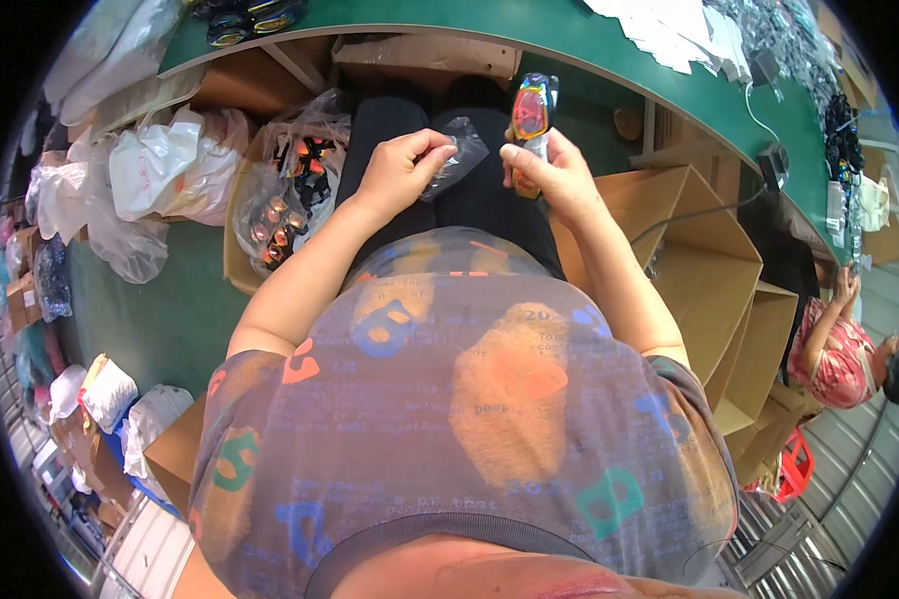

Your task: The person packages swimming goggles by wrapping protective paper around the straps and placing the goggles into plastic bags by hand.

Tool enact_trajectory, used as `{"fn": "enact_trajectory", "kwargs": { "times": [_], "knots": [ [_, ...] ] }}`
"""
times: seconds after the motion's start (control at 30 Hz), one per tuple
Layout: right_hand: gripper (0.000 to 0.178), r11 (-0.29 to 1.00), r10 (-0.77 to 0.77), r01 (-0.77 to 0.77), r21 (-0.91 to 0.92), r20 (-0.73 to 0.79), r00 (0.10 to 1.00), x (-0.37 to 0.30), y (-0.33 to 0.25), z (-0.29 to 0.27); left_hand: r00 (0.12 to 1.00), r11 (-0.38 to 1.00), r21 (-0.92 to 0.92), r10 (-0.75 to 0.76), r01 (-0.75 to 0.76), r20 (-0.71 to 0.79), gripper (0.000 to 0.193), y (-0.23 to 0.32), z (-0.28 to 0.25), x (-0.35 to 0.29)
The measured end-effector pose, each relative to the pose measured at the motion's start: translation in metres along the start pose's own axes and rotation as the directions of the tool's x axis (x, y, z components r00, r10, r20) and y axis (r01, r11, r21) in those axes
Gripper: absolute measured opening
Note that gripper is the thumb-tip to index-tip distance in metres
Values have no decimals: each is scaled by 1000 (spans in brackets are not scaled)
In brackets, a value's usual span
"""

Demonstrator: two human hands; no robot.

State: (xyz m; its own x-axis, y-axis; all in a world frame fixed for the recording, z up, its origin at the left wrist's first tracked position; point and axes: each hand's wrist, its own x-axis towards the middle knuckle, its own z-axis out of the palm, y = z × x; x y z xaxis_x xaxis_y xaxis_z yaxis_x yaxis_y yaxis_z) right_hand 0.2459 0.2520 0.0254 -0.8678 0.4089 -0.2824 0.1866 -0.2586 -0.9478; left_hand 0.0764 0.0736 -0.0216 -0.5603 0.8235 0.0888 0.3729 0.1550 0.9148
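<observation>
My left hand [398,172] pinches a small clear plastic bag [459,158] by its edge, over my lap. Close by on the right, my right hand [557,178] is closed round a pair of goggles [532,106] with shiny red-orange lenses. They are held upright, one lens above my fingers. A white piece, perhaps a tag, shows at my thumb; the lower part of the goggles is hidden by the hand. Bag and goggles are apart.
Left of my legs, a plastic-lined carton [232,235] holds several goggles [278,222]. Open cardboard boxes [704,225] stand at my right. Ahead curves a green table [559,35] with white papers [669,30] and a cable [759,110]. Another person [837,349] sits far right.
</observation>
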Motion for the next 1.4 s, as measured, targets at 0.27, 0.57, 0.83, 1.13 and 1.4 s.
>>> {"fn": "enact_trajectory", "kwargs": {
  "times": [0.27,0.57,0.83,1.13,1.4],
  "knots": [
    [38,986,32,-57,158,157,987,-10,-11,38,987,909,-389,-161,150,4,12,36,-22,4],
    [37,982,-3,-13,190,82,997,-11,-16,42,995,959,-272,-63,81,74,10,47,-23,-4],
    [29,983,-161,154,-99,-62,985,2,-6,44,933,895,271,360,-354,31,13,55,-18,-3],
    [36,911,-294,252,-326,-87,952,9,8,43,989,981,-196,24,5,146,14,35,-13,-9],
    [28,912,-311,256,-319,-136,941,5,2,41,957,706,-647,-207,288,201,13,26,-26,-4]
  ]
}}
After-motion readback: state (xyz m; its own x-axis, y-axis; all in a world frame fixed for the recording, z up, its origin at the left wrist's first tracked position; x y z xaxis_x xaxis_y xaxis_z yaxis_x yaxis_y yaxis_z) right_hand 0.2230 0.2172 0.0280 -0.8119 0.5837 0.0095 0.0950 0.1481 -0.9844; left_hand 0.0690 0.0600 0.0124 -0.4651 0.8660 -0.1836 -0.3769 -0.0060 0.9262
